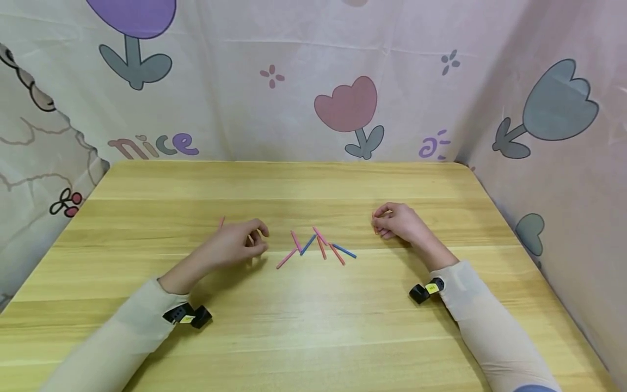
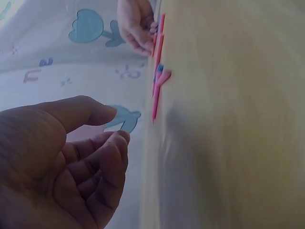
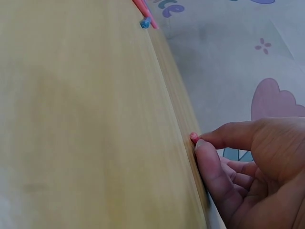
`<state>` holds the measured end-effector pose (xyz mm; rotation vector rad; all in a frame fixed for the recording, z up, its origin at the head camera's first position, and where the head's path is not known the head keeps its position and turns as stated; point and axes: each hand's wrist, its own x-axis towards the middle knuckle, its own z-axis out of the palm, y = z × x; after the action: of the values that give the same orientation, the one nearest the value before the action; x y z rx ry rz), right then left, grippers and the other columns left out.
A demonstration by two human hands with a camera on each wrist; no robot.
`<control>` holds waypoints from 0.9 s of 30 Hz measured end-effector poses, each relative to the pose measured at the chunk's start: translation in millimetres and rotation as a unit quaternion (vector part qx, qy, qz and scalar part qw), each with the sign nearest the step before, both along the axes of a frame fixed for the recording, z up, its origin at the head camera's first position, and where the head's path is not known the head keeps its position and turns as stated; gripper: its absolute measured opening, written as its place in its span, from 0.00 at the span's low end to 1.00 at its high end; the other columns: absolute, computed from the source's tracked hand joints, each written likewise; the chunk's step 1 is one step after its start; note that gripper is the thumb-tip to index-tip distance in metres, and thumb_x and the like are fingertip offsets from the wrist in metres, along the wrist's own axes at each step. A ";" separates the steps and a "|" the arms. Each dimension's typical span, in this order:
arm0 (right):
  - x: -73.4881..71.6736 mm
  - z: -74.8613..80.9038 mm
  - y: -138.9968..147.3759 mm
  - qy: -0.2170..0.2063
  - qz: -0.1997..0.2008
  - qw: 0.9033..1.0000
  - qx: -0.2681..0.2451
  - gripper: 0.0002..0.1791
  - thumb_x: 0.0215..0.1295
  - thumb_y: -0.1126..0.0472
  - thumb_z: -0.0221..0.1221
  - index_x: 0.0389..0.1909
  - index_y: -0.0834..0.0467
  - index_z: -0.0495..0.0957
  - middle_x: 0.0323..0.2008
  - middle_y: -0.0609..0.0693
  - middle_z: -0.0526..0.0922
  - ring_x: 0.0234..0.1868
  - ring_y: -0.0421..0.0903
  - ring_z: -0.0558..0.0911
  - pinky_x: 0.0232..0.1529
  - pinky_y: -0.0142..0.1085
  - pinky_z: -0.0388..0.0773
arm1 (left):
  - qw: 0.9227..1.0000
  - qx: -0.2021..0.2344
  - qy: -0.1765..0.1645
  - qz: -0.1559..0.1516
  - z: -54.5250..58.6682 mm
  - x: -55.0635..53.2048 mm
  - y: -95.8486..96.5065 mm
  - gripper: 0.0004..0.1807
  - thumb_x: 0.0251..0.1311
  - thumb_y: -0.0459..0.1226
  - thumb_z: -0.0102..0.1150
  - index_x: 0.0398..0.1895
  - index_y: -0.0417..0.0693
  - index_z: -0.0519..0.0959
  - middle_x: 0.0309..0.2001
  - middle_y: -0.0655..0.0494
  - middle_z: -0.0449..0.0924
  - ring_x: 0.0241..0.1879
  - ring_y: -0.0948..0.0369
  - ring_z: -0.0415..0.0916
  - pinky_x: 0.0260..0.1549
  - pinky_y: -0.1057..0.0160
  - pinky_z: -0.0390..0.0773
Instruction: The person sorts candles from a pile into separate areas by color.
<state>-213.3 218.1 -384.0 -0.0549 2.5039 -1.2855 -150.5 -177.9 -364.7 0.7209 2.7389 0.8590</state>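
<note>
My left hand (image 1: 239, 243) hovers over the table with thumb and fingers bent loosely. A gap shows between thumb and fingertips in the left wrist view, with nothing held. Beyond its knuckles lies a pink stick (image 1: 222, 221), partly covered by the hand. At the right, my right hand (image 1: 400, 223) pinches a short reddish stick (image 3: 194, 136) between thumb and forefinger; its round end sticks out. Between the hands several thin sticks lie in a loose zigzag: a pink stick (image 1: 286, 258), a blue stick (image 1: 308, 245), an orange stick (image 1: 337, 254) and a second blue stick (image 1: 344, 250) among them.
The wooden table (image 1: 313, 326) runs back to a patterned cloth (image 1: 235, 98) with printed flowers, which also hangs along both sides. A small black camera (image 1: 196, 317) sits on the left wrist and another black camera (image 1: 425, 291) on the right.
</note>
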 end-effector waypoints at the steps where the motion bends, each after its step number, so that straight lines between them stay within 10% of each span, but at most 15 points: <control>1: 0.1 -0.4 0.3 -0.003 -0.002 1.000 -0.003 0.14 0.68 0.63 0.60 0.47 0.68 0.74 0.30 0.57 0.84 0.26 0.45 0.82 0.29 0.36 0.82 | 1.000 0.000 0.002 -0.006 -1.0 1.0 2.5 0.13 0.63 0.38 0.62 0.47 0.43 0.76 0.31 0.64 0.79 0.28 0.67 0.74 0.42 0.54 0.75; 27: -0.9 4.8 0.1 -0.008 0.015 1.000 0.017 0.16 0.68 0.62 0.60 0.51 0.67 0.73 0.33 0.58 0.84 0.29 0.46 0.82 0.32 0.36 0.82 | 0.998 -0.043 0.027 -0.044 -11.7 4.6 47.0 0.17 0.56 0.41 0.70 0.46 0.47 0.77 0.33 0.61 0.75 0.32 0.63 0.71 0.36 0.61 0.73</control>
<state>-214.1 218.2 -379.3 -0.0743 2.5003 -1.2257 -145.9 -130.8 -376.4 0.8512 2.7491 0.7077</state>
